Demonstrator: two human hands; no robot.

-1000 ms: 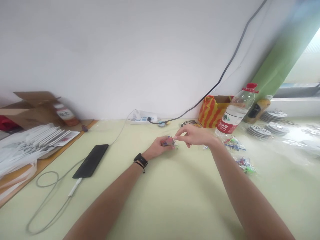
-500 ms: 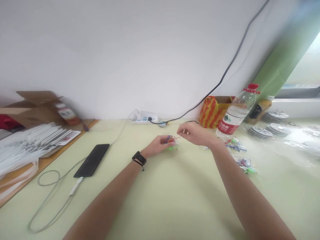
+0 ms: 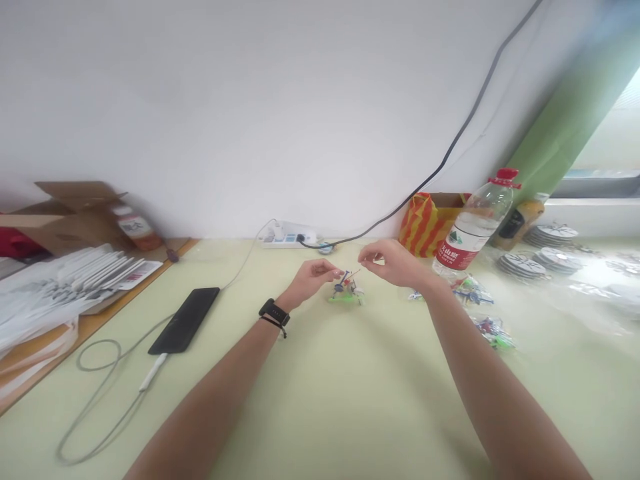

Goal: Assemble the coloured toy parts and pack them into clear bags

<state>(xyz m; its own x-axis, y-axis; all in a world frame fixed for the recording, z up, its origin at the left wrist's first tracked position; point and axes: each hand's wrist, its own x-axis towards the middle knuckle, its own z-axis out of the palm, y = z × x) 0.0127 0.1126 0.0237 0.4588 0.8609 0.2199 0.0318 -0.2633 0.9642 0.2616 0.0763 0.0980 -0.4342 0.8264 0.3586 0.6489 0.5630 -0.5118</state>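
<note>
A small bundle of coloured parts (image 3: 346,295), green at its base with blue, red and white pieces above, rests on the pale green table (image 3: 320,400). At its upper left is my left hand (image 3: 314,280), thumb and fingertips pinched together by the top of a blue piece; what they hold is too small to make out. My right hand (image 3: 390,261) hovers to the upper right, its fingertips also closed, near a thin reddish stick (image 3: 354,274) that slants up from the bundle. Whether the fingers grip this stick is unclear.
A black phone (image 3: 185,321) with a cable lies left. Beyond are white packets (image 3: 95,273) and a cardboard box (image 3: 75,213). A power strip (image 3: 287,239) sits by the wall. On the right are a water bottle (image 3: 470,230), more coloured bundles (image 3: 493,332) and stacked discs (image 3: 521,265).
My left hand has drawn back slightly left and up from the bundle, which now shows more fully on the table. My right hand has shifted a little right and up.
</note>
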